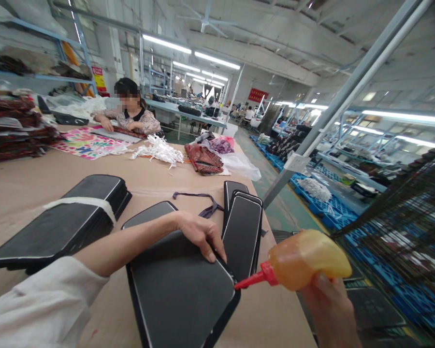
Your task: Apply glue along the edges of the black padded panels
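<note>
A squeeze bottle [308, 258] with amber liquid and a red pointed nozzle is wrapped in my right hand [328, 302]. Its tip touches the rounded corner of a black panel [181, 295] with a thin pale line along its border. Across that panel reaches my left hand [201, 234], closed on the far right edge with the thumb on top and fingers over the side. More of these panels lie beneath or behind it, partly hidden. Beside my left hand, toward the right, stands a narrower stack of black panels [241, 227].
A stack of black panels [58, 222] tied with a white strip lies at left. Behind are a dark cloth strip [195, 195], white scraps [158, 151] and reddish folded material [205, 159]. A co-worker [130, 113] handles material across the table. A metal post [333, 111] rises at right.
</note>
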The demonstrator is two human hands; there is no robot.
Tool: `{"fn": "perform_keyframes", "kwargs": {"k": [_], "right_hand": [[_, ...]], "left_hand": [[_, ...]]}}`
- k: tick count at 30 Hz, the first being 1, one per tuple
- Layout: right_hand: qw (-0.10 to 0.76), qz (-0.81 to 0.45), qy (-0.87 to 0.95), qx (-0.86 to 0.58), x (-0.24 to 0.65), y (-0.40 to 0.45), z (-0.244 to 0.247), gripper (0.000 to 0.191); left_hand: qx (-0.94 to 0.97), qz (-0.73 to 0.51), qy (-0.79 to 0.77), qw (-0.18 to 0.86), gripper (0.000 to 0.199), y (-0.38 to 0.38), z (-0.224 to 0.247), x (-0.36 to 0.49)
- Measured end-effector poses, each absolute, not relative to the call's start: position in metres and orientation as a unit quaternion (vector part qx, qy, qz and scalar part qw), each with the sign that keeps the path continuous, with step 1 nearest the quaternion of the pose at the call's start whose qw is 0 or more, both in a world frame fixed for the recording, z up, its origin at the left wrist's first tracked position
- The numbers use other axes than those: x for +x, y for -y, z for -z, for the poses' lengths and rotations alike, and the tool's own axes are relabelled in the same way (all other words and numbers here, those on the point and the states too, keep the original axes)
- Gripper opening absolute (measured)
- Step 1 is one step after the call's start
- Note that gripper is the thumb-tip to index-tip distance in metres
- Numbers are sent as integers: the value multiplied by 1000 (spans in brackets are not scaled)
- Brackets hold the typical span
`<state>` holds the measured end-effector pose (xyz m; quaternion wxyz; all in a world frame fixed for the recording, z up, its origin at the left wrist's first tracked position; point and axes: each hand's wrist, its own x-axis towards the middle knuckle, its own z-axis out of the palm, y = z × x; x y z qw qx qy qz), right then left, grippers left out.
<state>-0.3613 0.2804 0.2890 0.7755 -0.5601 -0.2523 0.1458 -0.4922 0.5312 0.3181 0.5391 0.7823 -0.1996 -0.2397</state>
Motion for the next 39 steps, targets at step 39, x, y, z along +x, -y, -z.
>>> {"fn": "perform_keyframes", "kwargs": {"k": [39], "right_hand": [[819,-130,118,-547,-376,-275,-279,51]], "left_hand": [[808,132,51,571,41,-549,-300,-503]]}}
